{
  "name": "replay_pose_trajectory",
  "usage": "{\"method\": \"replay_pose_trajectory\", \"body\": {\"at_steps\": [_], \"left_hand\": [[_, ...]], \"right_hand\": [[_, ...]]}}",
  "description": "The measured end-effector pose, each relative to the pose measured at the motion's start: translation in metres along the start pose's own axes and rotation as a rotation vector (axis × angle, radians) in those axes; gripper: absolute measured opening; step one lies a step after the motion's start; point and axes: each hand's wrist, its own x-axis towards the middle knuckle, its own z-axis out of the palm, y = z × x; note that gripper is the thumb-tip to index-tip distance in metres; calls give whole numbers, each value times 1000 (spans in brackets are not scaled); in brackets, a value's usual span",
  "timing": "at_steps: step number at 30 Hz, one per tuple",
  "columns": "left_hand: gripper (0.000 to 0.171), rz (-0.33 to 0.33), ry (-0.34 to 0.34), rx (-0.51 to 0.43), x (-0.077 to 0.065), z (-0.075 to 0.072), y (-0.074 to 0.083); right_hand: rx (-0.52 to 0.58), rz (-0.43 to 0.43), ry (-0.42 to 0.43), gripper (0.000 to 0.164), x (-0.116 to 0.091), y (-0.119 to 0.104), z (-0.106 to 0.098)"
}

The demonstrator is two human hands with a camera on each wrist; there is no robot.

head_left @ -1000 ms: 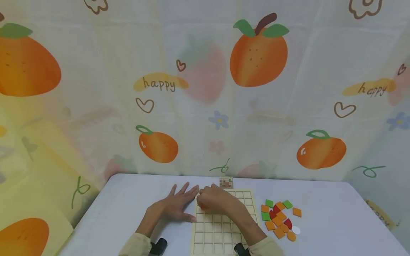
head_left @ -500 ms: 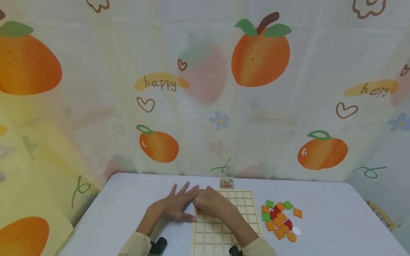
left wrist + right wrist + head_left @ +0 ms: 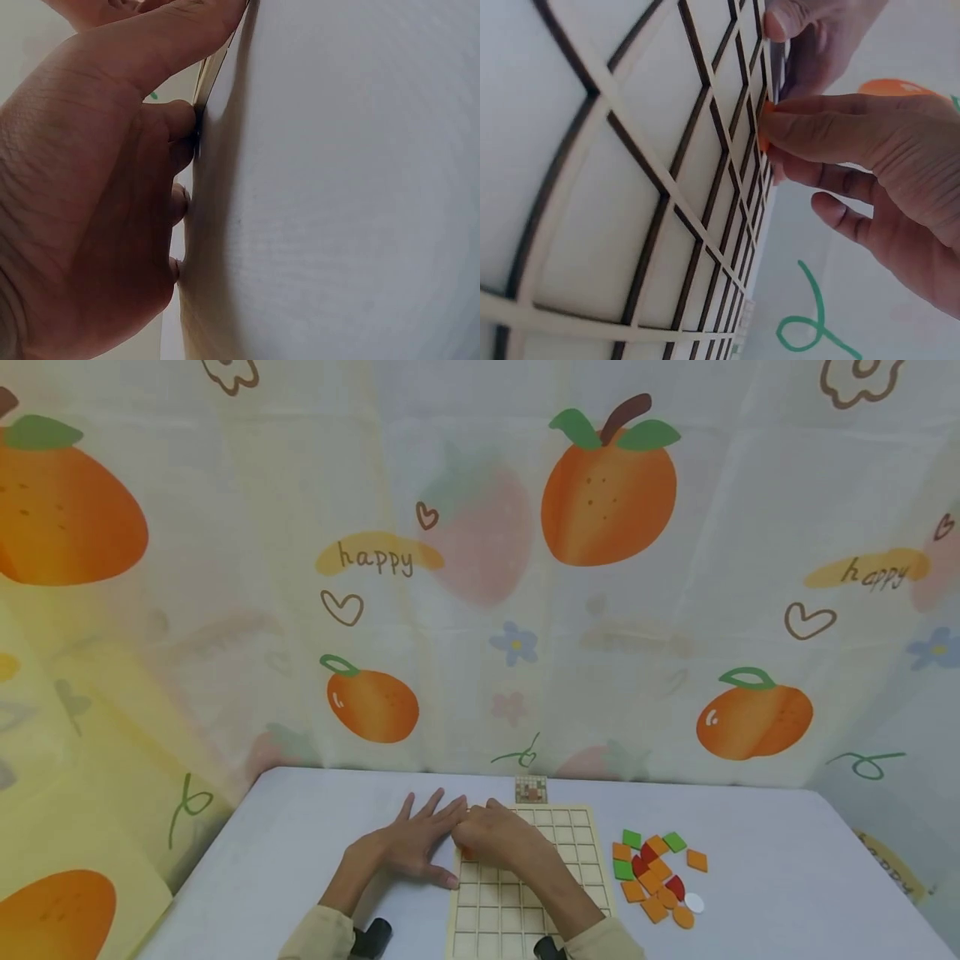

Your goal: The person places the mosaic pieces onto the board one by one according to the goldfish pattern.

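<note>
A pale wooden grid board (image 3: pixel 512 920) lies on the white table, its square cells framed by raised strips. Over its far left part, my right hand (image 3: pixel 497 837) pinches a small orange tile (image 3: pixel 765 127) between thumb and fingers. In the right wrist view the tile is right at the grid cells near the board's edge, mostly covered by the fingertips. My left hand (image 3: pixel 415 843) rests on the table with fingers spread, its thumb and index fingertip at the board's left edge. In the left wrist view, its fingertips (image 3: pixel 180 201) press down on the white surface.
Right of the board lies a loose group of orange tiles (image 3: pixel 653 907), green tiles (image 3: pixel 622 869), red pieces (image 3: pixel 675 886) and a white round piece (image 3: pixel 693 903). A small patterned card (image 3: pixel 531 789) sits beyond the board's far edge. A fruit-print cloth (image 3: pixel 480 652) hangs behind the table.
My right hand has moved slightly left and nearer to me over the board, with the orange tile in its fingers. The left hand stays in place.
</note>
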Motion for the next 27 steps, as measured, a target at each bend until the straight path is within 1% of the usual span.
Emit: {"method": "replay_pose_trajectory", "body": {"at_steps": [2, 6, 13, 19, 22, 27], "left_hand": [[118, 0, -3, 3, 0, 0, 0], [119, -7, -2, 12, 1, 1, -1], [120, -13, -5, 10, 1, 0, 0], [119, -25, -10, 24, 3, 2, 0], [119, -23, -14, 18, 4, 2, 0], [122, -29, -20, 16, 3, 1, 1]], "right_hand": [[7, 4, -7, 6, 1, -1, 1], [-11, -2, -1, 5, 1, -2, 1], [5, 8, -21, 6, 2, -1, 0], [5, 7, 1, 6, -2, 2, -2], [27, 16, 1, 10, -7, 4, -8], [69, 50, -33, 19, -15, 8, -16]]}}
